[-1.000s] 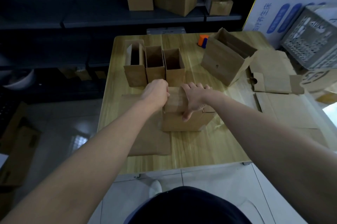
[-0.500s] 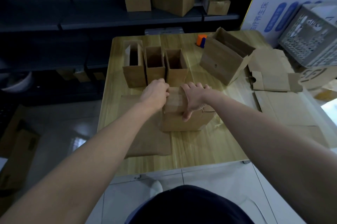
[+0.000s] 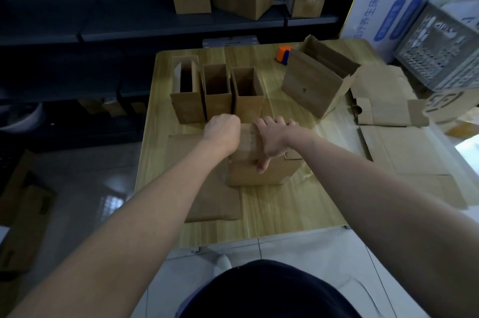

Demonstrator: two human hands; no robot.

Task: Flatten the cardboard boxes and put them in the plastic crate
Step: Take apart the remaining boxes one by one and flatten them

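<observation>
The left hand [image 3: 223,133] comes in from the lower left with a straight forearm. Its knuckles are up and its fingers are curled tight against the far left edge of the closed box [image 3: 259,175]. The fingertips are tucked out of sight, so I cannot tell whether they pinch a flap or hold nothing. The right hand [image 3: 274,139] lies palm down across the box top. Its fingers bend over the far edge and its thumb [image 3: 261,167] presses down the near face, so it holds the box in a wide clasp.

The closed box is plain brown cardboard, upright, with a paler strip on top between the hands. It rests on the table [image 3: 285,214], and its left part sits on a flat cardboard sheet [image 3: 207,201] that reaches out to the box's near left. Just beyond the box stand three open boxes [image 3: 217,100] in a row, touching side by side. Further beyond and to the right is a larger open box [image 3: 316,87], turned at an angle. Flattened cardboard pieces [image 3: 414,157] lie right of the closed box. The plastic crate [image 3: 440,58], grey and perforated, sits tilted well to the far right.

The crate is cut off by the frame edge. A small orange and blue thing [image 3: 283,54] beyond the box is half hidden by the larger box.
</observation>
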